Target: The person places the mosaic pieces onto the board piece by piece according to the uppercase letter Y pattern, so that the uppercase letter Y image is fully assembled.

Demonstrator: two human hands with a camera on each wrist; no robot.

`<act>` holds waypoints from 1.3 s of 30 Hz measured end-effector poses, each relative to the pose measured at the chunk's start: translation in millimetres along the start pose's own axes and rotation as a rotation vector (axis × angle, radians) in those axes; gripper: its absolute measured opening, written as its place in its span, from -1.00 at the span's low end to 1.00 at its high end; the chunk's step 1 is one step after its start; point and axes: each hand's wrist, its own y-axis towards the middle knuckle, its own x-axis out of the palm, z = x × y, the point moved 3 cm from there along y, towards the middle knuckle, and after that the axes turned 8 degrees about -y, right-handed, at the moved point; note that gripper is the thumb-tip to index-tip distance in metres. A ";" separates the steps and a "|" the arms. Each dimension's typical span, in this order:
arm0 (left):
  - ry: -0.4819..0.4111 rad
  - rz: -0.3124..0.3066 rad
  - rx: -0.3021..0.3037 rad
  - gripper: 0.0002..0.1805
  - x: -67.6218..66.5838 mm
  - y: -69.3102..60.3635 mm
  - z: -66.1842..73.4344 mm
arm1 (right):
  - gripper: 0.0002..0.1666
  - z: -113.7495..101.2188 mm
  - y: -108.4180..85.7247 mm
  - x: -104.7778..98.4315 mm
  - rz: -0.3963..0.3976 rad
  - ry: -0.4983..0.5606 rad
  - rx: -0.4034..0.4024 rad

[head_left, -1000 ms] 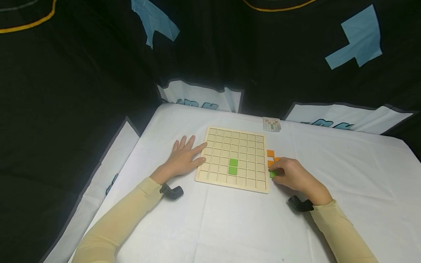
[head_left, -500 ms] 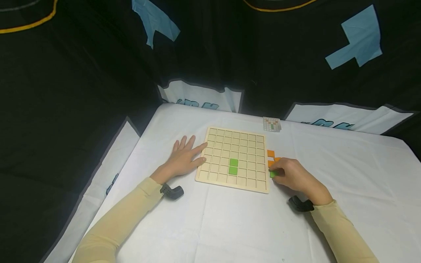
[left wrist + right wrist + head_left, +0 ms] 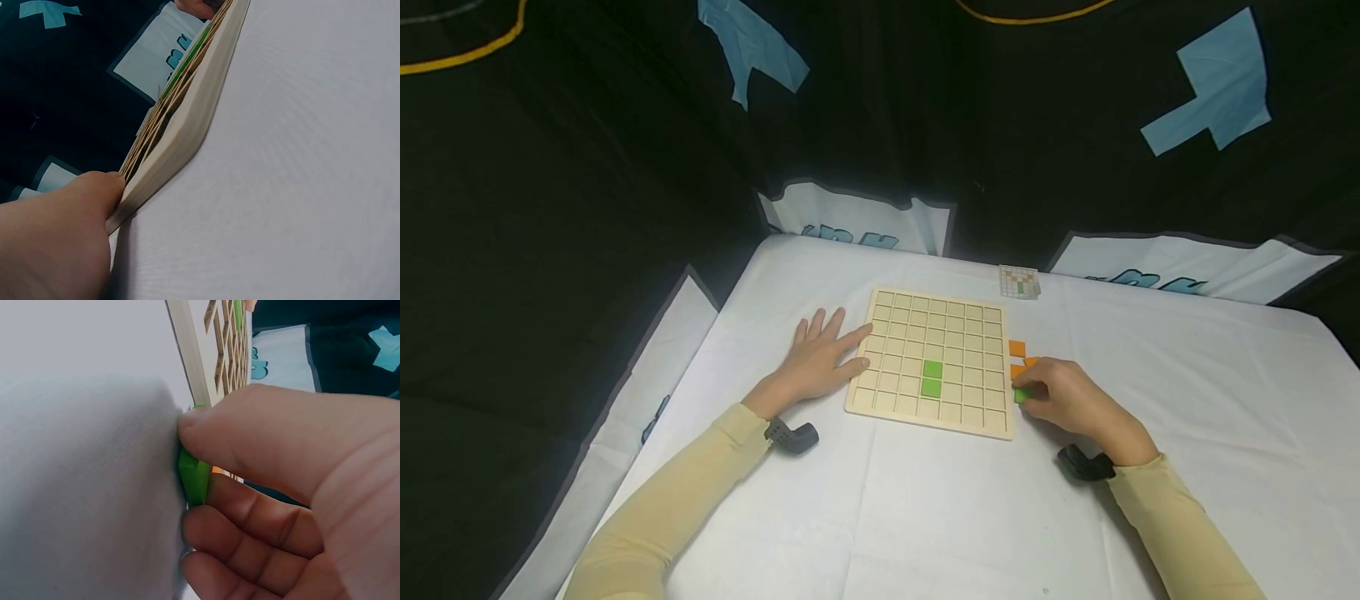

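Observation:
A light wooden grid board [image 3: 895,400] lies flat on the table, with two green square tiles [image 3: 932,387] in adjoining cells near its middle. My left hand [image 3: 811,367] is spread at the board's left edge, thumb and forefinger touching the rim. Just off the right edge, my right hand [image 3: 1060,396] pinches a green tile [image 3: 195,478] between thumb and fingers, low at the tabletop. Several orange tiles [image 3: 1017,348] lie beside that edge, partly hidden by the right hand. In the left wrist view the thumb [image 3: 100,190] rests against the board's rim.
A small card [image 3: 1019,283] printed with a coloured grid pattern lies beyond the board's far right corner. White cloth [image 3: 940,517] covers the table. Dark fabric [image 3: 880,108] hangs behind it and on the left.

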 end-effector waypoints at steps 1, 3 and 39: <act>0.000 0.000 0.000 -0.29 0.1 0.3 -0.3 | -0.69 -0.1 0.1 -0.3 0.002 -0.001 -0.001; 0.003 0.002 0.002 -0.29 0.4 0.9 -1.0 | -0.69 -0.1 0.2 -0.7 0.008 0.000 -0.005; 0.004 0.012 0.003 -0.29 1.6 1.6 -1.4 | -0.75 -13.4 16.3 -9.1 0.101 0.012 -0.073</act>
